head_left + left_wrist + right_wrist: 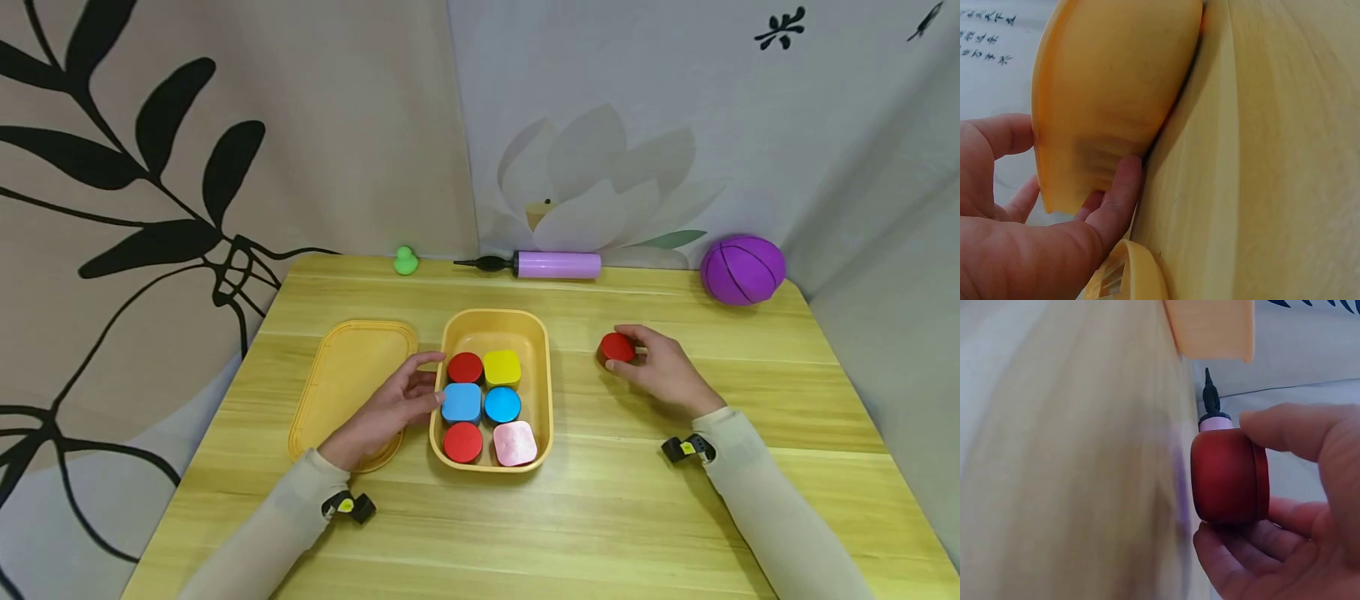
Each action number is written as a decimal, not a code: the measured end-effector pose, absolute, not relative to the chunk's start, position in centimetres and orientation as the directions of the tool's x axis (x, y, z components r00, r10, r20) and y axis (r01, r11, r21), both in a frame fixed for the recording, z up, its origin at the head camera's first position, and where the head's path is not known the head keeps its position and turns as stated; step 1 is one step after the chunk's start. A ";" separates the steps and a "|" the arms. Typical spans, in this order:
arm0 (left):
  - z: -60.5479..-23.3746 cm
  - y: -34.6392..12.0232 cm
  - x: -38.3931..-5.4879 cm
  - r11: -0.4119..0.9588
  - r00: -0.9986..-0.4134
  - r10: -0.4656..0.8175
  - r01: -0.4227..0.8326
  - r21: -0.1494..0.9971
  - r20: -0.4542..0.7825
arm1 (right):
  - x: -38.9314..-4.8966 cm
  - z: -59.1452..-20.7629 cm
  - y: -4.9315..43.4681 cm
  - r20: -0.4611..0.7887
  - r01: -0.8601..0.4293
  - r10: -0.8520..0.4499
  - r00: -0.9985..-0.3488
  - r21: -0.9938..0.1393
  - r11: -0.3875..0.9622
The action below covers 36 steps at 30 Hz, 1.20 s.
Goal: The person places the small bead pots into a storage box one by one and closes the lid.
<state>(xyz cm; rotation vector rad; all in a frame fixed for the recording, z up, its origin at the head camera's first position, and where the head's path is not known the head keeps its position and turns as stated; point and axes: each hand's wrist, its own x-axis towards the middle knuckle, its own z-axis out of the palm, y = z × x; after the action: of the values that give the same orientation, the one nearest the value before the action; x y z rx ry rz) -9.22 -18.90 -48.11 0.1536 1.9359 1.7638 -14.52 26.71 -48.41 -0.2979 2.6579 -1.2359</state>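
Note:
A yellow box [546, 375] stands mid-table with several small tins in it: a red round one [465, 367], a yellow square one [502, 368], blue ones, another red one and a pink square one [515, 443]. My left hand [386, 408] rests against the box's left side, fingers spread, touching its rim and outer wall [1110, 81]. To the right of the box, my right hand [663, 367] grips a red round tin [1225, 478] between thumb and fingers, close to the tabletop. A lid seam shows on this tin in the right wrist view.
A flat yellow lid [352, 358] lies left of the box, partly under my left hand. Along the back edge are a small green toy [406, 261], a purple hand pump [558, 265] and a purple ball [743, 270]. Patterned curtains hang behind the wooden table [600, 517].

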 end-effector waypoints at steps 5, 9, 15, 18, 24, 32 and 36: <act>-48.0 -18.9 -9.2 0.152 -0.865 0.406 -0.256 0.955 -0.296 | -14.8 -47.6 26.5 -0.066 -0.118 -0.267 -0.962 -0.777 0.619; -48.2 -19.0 -9.2 0.147 -0.863 0.408 -0.261 0.954 -0.299 | -15.0 -46.9 26.0 -0.043 -0.137 -0.269 -0.962 -0.777 0.614; -48.0 -19.0 -9.3 0.135 -0.864 0.413 -0.254 0.958 -0.288 | -15.4 -45.3 24.4 0.028 -0.207 -0.302 -0.953 -0.790 0.578; -47.9 -18.9 -9.4 0.139 -0.861 0.416 -0.256 0.957 -0.291 | -15.5 -44.5 23.4 0.047 -0.229 -0.318 -0.947 -0.792 0.565; -48.1 -18.9 -9.3 0.150 -0.864 0.411 -0.252 0.956 -0.292 | -15.9 -43.4 21.5 0.082 -0.273 -0.346 -0.935 -0.788 0.551; -48.2 -18.8 -9.3 0.164 -0.861 0.413 -0.249 0.955 -0.295 | -16.4 -42.7 18.8 0.129 -0.340 -0.398 -0.908 -0.782 0.522; -48.1 -18.8 -9.4 0.168 -0.862 0.414 -0.244 0.955 -0.293 | -17.0 -42.3 17.3 0.134 -0.360 -0.418 -0.898 -0.771 0.526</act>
<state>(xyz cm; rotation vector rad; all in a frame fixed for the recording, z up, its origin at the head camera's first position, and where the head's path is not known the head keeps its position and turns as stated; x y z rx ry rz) -9.43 -18.82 -48.12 0.1600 1.9544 1.7437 -16.98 17.25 -42.34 -0.6856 2.6846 -1.3308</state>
